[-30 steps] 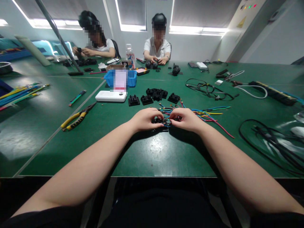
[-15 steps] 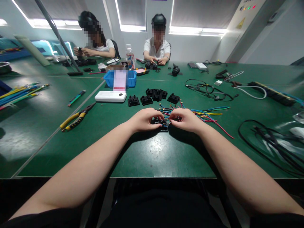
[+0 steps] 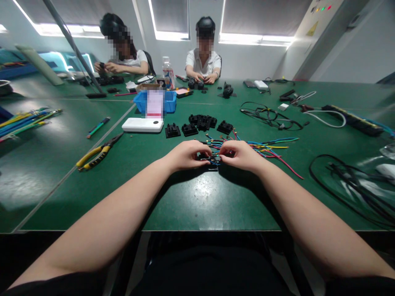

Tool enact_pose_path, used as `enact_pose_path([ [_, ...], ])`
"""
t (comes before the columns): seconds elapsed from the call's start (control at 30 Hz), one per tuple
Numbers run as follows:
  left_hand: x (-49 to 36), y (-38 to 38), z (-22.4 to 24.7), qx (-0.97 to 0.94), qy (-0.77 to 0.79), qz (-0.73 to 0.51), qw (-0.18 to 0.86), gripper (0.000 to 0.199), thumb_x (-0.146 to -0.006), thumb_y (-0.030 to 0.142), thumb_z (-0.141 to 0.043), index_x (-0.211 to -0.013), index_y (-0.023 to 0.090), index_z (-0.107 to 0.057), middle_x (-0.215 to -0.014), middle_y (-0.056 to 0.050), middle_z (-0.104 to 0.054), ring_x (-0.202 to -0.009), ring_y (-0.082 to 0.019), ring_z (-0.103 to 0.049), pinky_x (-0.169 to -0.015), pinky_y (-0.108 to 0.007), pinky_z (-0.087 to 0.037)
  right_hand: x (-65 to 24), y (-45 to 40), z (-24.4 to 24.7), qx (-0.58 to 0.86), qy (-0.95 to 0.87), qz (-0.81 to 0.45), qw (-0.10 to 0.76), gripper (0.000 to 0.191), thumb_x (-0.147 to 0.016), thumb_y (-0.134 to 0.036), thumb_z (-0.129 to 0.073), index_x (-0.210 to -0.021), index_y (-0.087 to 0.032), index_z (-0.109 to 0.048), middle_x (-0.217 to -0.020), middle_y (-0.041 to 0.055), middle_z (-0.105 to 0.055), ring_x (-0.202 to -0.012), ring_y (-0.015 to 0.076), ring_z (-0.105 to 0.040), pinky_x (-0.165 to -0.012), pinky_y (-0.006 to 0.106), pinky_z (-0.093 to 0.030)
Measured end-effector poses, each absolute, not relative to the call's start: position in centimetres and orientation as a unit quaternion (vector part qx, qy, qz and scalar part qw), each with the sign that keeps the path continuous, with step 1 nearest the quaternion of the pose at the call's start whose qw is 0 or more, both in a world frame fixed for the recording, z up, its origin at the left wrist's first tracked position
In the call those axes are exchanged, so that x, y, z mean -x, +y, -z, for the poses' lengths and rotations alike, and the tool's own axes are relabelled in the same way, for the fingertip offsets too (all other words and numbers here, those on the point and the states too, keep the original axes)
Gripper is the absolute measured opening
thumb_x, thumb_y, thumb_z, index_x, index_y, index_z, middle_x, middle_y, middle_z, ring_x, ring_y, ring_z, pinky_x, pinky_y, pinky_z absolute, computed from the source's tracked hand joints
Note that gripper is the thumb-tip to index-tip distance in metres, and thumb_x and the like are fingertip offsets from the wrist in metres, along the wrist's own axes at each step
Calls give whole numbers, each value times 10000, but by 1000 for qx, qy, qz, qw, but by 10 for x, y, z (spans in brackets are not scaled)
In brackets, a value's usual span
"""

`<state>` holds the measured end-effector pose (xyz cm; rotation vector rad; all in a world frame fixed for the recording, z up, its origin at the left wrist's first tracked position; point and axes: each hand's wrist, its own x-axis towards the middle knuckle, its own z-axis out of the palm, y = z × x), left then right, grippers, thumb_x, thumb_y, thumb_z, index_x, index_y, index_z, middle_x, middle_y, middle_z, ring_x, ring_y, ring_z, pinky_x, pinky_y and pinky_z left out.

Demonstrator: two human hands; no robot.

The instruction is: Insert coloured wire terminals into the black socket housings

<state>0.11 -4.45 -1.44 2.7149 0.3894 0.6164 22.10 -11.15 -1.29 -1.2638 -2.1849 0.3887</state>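
My left hand (image 3: pixel 187 155) is closed on the left side of a small black part (image 3: pixel 213 167) low over the green table. From the other side my right hand (image 3: pixel 242 156) meets it, fingertips pinched at a thin blue wire by the part; the exact grip is too small to tell. Colored wires (image 3: pixel 271 147) with bare metal ends lie fanned out behind and right of my right hand. Beyond my hands sit several black plastic parts (image 3: pixel 202 122), some heaped together.
Yellow-handled pliers (image 3: pixel 95 157) and a white device (image 3: pixel 142 125) lie left, near a blue basket (image 3: pixel 170 102). Black cables (image 3: pixel 336 185) lie right. Two people sit across the green table (image 3: pixel 197 205), their hands on black objects.
The fingertips of my left hand have shifted slightly on the black part, and more of its middle shows between my hands. The view has moved very slightly.
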Motion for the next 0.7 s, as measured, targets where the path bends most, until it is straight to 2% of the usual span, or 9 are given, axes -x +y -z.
enact_pose_path([
  [0.23,-1,-45,14,-950,145,-217,171,213,-792,311,-654,-961,181,-663,-871,-31,-691,-781,-135,-601,-694,-227,-442,-219,-113,10,465,-826,-135,288,52,-732,-158,-551,-713,-166,-599,-692,13,-600,-654,130,-537,-620,237,-406],
  [0.4,-1,-43,14,-956,133,-210,156,180,-807,326,-640,-888,169,-676,-820,-41,-676,-793,-148,-600,-723,-242,-445,-219,-114,10,464,-828,-131,286,49,-725,-152,-551,-705,-165,-595,-682,13,-596,-648,130,-531,-612,237,-399],
  [0.7,-1,-45,14,-952,152,-210,164,209,-796,312,-643,-961,186,-664,-859,-30,-682,-768,-133,-593,-679,-222,-443,-219,-113,10,465,-828,-132,284,57,-729,-151,-552,-709,-169,-602,-692,16,-605,-665,138,-544,-628,245,-410],
])
